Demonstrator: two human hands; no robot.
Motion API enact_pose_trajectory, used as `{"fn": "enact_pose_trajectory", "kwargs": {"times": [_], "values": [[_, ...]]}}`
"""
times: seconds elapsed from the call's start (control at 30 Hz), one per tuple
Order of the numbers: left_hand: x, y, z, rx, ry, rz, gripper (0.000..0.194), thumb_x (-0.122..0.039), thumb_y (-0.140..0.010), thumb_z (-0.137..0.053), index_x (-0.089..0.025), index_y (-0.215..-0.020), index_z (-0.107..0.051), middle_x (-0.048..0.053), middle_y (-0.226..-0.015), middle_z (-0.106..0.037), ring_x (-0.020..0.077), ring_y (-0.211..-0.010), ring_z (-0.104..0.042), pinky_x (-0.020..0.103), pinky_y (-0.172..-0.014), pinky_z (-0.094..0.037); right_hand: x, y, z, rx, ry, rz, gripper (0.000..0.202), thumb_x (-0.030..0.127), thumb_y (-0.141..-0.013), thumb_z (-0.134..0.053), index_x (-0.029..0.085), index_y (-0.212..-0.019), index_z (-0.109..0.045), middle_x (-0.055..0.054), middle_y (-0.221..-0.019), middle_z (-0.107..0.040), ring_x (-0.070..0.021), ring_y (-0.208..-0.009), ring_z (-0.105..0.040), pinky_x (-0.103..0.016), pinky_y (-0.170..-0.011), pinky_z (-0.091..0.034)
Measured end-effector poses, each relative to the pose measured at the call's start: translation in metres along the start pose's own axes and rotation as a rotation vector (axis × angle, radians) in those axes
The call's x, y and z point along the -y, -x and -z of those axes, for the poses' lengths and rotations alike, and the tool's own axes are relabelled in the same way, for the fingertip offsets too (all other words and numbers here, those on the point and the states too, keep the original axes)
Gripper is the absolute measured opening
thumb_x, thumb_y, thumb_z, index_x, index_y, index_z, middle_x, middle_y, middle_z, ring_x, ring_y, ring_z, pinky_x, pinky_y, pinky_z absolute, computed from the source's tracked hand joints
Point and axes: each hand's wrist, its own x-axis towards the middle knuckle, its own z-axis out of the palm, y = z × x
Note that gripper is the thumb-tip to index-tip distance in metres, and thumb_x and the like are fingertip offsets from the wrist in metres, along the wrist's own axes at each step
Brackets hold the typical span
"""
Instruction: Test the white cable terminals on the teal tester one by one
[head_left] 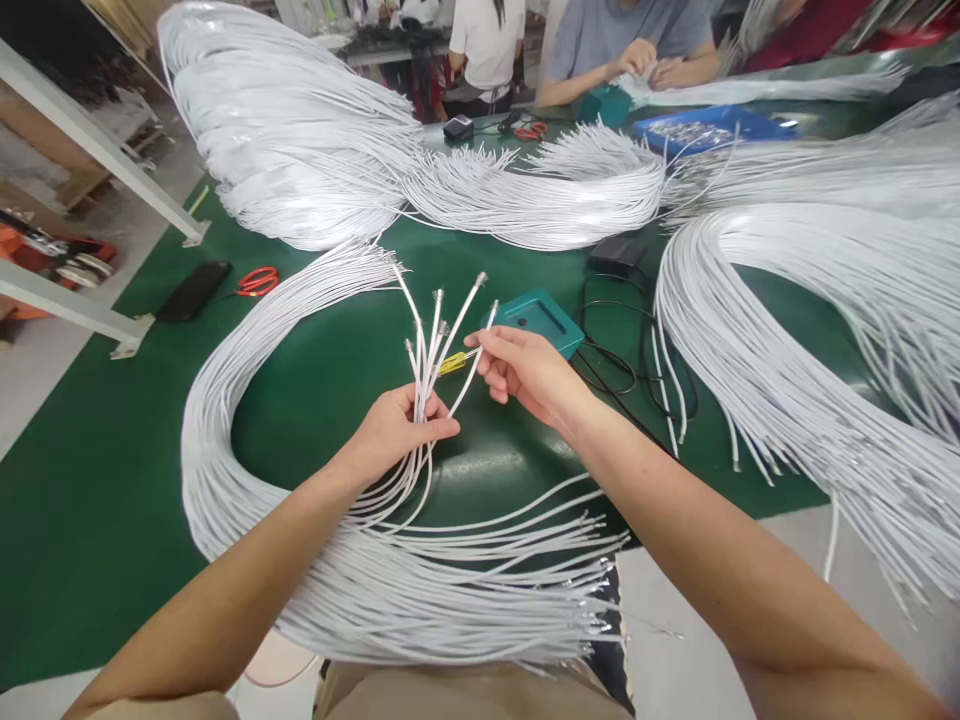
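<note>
My left hand (409, 425) is closed around several white cables (429, 375), whose metal-tipped ends fan upward above the thumb. My right hand (521, 370) pinches one white cable (474, 372) just below its metal tip, slightly apart from the others. Behind the fingers, a small yellow piece (452, 363) lies on the green table; its kind is unclear. Just past my right hand sits a teal device (541, 318) with a recessed top. A large curved bundle of white cables (214, 430) loops around the left and ends in front of my body.
More white cable bundles (757, 300) cover the right side and the back (285, 130). Red-handled scissors (257, 281) and a black phone-like slab (193, 291) lie at left. A black cord (630, 370) coils at right. Beyond a blue tray (720, 128), a co-worker's hands (652, 65) handle cables.
</note>
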Motion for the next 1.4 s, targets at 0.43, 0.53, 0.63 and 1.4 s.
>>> {"fn": "enact_pose_trajectory", "kwargs": {"times": [0.43,0.53,0.63,1.4], "values": [[-0.007,-0.033,0.014,-0.157,0.417,-0.014,0.039,-0.020,-0.063,-0.079,-0.016,-0.068,-0.040,0.002,-0.083,-0.066,0.0101,-0.072,-0.062,0.027,-0.076,-0.047,-0.041,-0.034,-0.027,0.178,0.312,-0.074,0.021,0.026,-0.080,-0.062,0.015,-0.062,-0.058,0.002,-0.053,-0.059,-0.0052,-0.036,-0.046,-0.018,-0.035,-0.039],[-0.003,-0.035,0.010,-0.222,0.392,-0.056,0.039,-0.022,-0.065,-0.078,-0.016,-0.068,-0.039,0.001,-0.082,-0.064,0.0102,-0.077,-0.063,0.027,-0.081,-0.048,-0.042,-0.040,-0.024,0.056,0.342,-0.027,0.013,0.027,-0.077,-0.064,0.016,-0.073,-0.061,0.003,-0.057,-0.059,-0.0062,-0.038,-0.048,-0.019,-0.036,-0.042],[0.000,-0.035,0.009,-0.301,0.255,-0.083,0.036,-0.026,-0.067,-0.076,-0.016,-0.070,-0.041,0.000,-0.082,-0.064,0.0084,-0.071,-0.060,0.025,-0.074,-0.048,-0.044,-0.040,-0.026,-0.008,0.269,0.038,0.014,0.029,-0.079,-0.062,0.016,-0.074,-0.059,0.004,-0.057,-0.055,-0.0058,-0.040,-0.047,-0.019,-0.038,-0.044],[0.005,-0.027,0.007,-0.164,0.043,-0.087,0.026,-0.025,-0.073,-0.071,-0.017,-0.076,-0.047,-0.003,-0.076,-0.058,0.0110,-0.072,-0.064,0.021,-0.063,-0.043,-0.049,-0.037,-0.022,0.025,-0.094,-0.045,0.022,0.033,-0.070,-0.071,0.012,-0.079,-0.070,0.004,-0.056,-0.052,-0.0044,-0.044,-0.038,-0.020,-0.039,-0.033]]}}
